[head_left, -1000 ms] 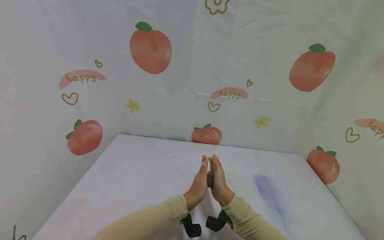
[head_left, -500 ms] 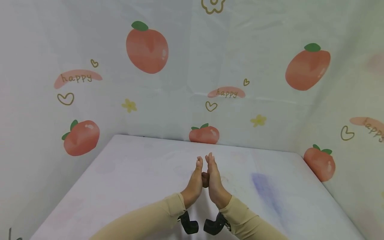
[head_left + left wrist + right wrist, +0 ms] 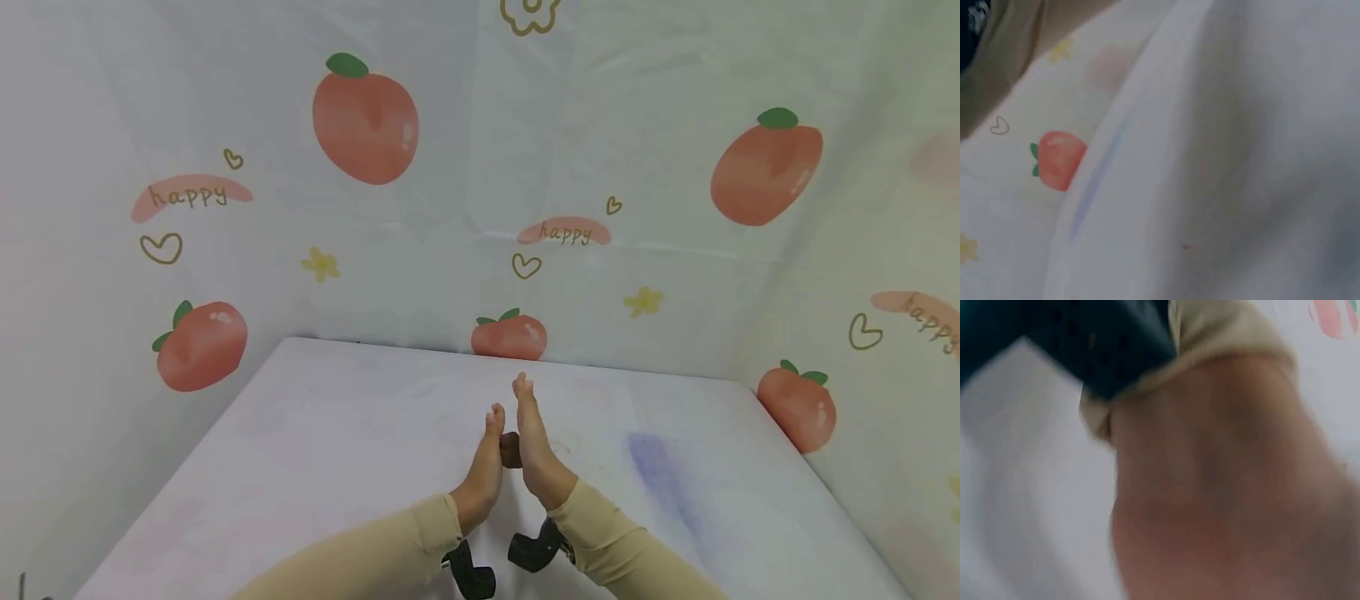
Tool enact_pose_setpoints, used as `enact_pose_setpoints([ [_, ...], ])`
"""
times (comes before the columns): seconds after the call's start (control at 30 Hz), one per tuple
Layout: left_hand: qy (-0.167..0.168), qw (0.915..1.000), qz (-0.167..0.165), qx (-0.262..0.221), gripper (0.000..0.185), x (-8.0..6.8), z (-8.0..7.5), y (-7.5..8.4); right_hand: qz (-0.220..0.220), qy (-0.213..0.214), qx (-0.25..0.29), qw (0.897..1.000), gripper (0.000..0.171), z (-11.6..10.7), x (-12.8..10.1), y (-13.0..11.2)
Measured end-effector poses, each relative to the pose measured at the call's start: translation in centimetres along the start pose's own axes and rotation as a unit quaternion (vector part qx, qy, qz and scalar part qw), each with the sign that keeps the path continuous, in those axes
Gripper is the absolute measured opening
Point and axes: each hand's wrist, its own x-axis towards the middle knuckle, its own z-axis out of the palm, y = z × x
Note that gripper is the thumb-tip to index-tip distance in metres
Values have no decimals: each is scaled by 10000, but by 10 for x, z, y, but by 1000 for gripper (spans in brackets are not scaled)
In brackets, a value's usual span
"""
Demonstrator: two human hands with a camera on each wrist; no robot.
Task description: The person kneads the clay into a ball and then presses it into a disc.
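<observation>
Between the two upright palms sits a small dark brown lump point(image 3: 510, 450), rounded and clay-like; its kind cannot be told. My left hand point(image 3: 482, 473) lies flat along its left side, fingers straight and pointing away from me. On the other side my right hand point(image 3: 542, 460) presses with a flat palm, its fingertips reaching farther forward than the left ones. The palms lean toward each other, and most of the lump's sides are hidden behind them. A blurred wrist point(image 3: 1229, 487) fills much of the right wrist view.
A white table point(image 3: 360, 433) with a faint blue smear point(image 3: 667, 479) lies below the hands. Behind it hangs a white cloth point(image 3: 450, 167) printed with red fruit. Black wrist-camera mounts point(image 3: 534, 548) hang under both beige sleeves point(image 3: 375, 542).
My right hand has slid forward and my left hand back toward me, so the fingertips are now offset. More of the brown lump shows between the palms. The head view has shifted slightly.
</observation>
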Motion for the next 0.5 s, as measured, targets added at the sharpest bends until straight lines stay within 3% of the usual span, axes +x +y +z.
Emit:
enact_pose_setpoints([
  [0.13, -105, 9998, 141, 6, 75, 1, -3, 14, 108, -42, 217, 9997, 69, -5, 1, 3],
  [0.37, 328, 9986, -276, -295, 77, 14, -15, 33, 55, -621, 489, 9969, 71, 4, -12, 11],
  [0.5, 314, 9980, -460, -287, 84, 13, -14, 32, 27, -569, 547, 9969, 72, 7, -16, 14],
])
